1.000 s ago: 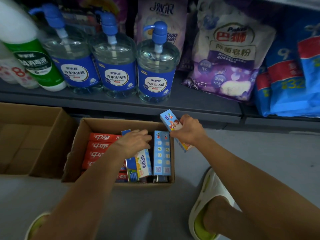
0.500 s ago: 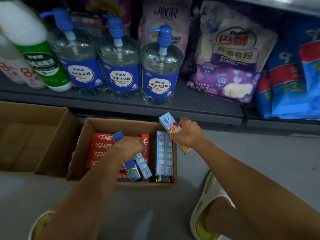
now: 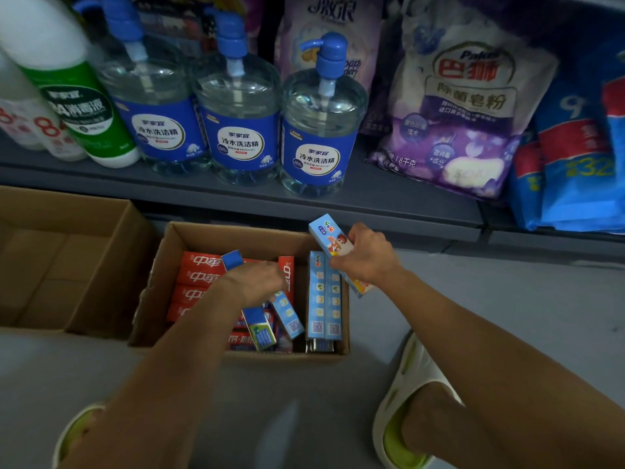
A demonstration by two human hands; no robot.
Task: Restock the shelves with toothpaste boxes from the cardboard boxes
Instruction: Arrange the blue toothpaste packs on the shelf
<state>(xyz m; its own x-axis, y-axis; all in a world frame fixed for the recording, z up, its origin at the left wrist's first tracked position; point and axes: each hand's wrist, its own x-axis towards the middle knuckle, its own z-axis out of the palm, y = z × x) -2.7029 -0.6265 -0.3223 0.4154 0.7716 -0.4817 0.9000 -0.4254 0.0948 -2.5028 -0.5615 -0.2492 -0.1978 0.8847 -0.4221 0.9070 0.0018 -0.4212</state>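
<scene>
Right hand [image 3: 363, 257] grips a light-blue toothpaste box [image 3: 333, 243], its top end sticking out at 11 o'clock past the fingers. Left hand [image 3: 255, 282], over the cardboard box [image 3: 236, 231], clutches blue boxes [image 3: 260, 328] protruding at 5 o'clock.

three clear pump bottles [image 3: 240, 106] with blue labels stand in a row | white and green bottle [image 3: 71, 96] leans to their left | purple soap powder bag [image 3: 463, 106] to their right | blue bags [image 3: 575, 157] at far right | white and green slipper [image 3: 406, 411] on grey floor [image 3: 507, 299]
</scene>
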